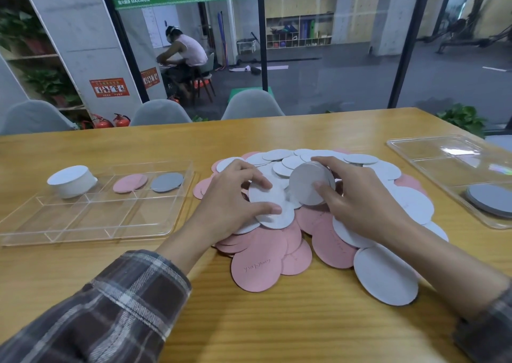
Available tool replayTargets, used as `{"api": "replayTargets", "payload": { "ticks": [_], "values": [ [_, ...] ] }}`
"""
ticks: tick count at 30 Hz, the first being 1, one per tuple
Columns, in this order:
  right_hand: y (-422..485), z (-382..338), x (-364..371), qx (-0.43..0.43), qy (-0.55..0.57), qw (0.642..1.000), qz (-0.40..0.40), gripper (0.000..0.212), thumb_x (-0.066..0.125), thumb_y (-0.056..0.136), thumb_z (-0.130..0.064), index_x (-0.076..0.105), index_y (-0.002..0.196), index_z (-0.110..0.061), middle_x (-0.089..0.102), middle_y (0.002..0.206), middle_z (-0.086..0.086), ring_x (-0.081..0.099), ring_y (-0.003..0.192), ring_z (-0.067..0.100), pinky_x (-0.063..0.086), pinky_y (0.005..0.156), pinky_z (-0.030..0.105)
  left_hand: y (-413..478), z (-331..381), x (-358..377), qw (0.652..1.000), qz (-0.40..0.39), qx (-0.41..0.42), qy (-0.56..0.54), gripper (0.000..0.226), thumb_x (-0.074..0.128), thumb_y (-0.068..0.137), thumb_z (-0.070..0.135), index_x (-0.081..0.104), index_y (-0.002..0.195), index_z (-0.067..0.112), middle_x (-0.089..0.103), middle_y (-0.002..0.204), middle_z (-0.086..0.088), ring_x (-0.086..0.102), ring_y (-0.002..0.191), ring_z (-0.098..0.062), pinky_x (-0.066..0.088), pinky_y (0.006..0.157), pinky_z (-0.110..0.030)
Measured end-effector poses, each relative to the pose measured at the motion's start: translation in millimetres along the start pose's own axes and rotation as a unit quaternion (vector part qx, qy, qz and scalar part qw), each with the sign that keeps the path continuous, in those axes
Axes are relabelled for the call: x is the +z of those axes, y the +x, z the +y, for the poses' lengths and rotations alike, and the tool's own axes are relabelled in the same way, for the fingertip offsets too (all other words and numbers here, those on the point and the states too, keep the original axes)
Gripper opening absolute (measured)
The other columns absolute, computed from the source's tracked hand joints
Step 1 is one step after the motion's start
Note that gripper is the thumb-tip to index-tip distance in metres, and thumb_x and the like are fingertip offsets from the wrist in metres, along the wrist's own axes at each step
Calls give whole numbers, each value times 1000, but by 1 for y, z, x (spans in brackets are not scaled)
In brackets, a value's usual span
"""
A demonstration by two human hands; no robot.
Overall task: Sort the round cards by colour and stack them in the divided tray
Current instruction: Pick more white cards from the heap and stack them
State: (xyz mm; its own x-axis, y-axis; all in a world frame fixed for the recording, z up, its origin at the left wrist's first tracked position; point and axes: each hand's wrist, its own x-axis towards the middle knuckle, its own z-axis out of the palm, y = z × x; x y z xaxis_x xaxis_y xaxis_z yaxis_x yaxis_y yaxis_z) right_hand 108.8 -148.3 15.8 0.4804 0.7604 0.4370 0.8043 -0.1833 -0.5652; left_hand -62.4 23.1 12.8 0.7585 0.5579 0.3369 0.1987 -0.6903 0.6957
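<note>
Cards point(327, 240), white and pink, lie in a loose overlapping pile at centre frame on the tabletop point(277, 329). Tray point(91, 224), clear and divided, sits centre left, with a tall white stack point(72, 181), pink cards point(130, 182) and grey cards point(167, 181) in separate compartments. Right hand point(368, 196) grips a tilted white bundle point(310, 182), thumb on its face, fingers curled behind. Left hand point(230, 199) pinches one white card point(270, 204) on the pile. Probably best: slide it free flat, square it to the bundle, check no pink clings.
</note>
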Motion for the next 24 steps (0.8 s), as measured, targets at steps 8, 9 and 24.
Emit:
{"api": "replayTargets", "payload": {
  "ticks": [8, 9, 24],
  "values": [
    [1, 2, 1, 9, 11, 1000, -4, 43, 61, 100, -25, 55, 142, -30, 73, 98, 0, 67, 81, 13, 54, 77, 32, -1, 2, -3, 994, -24, 3, -102, 39, 87, 80, 9, 74, 108, 32, 71, 101, 9, 68, 79, -9, 59, 77, -27],
    [1, 2, 0, 11, 12, 1000, -1, 43, 61, 100, -26, 54, 143, -31, 74, 95, 1, 67, 79, 13, 54, 76, 32, -1, 2, -4, 992, -15, -10, -121, 41, 90, 77, 10, 73, 108, 31, 71, 96, 3, 68, 75, -11, 61, 78, -29],
    [-2, 0, 2, -25, 36, 998, -52, 43, 58, 102, -27, 51, 144, -35, 74, 96, 3, 68, 82, 16, 52, 78, 32, -2, 2, 2, 987, 27, -1, -157, 21, 90, 80, 18, 82, 99, 21, 75, 82, -3, 68, 76, -13, 58, 76, -35]
  ]
}}
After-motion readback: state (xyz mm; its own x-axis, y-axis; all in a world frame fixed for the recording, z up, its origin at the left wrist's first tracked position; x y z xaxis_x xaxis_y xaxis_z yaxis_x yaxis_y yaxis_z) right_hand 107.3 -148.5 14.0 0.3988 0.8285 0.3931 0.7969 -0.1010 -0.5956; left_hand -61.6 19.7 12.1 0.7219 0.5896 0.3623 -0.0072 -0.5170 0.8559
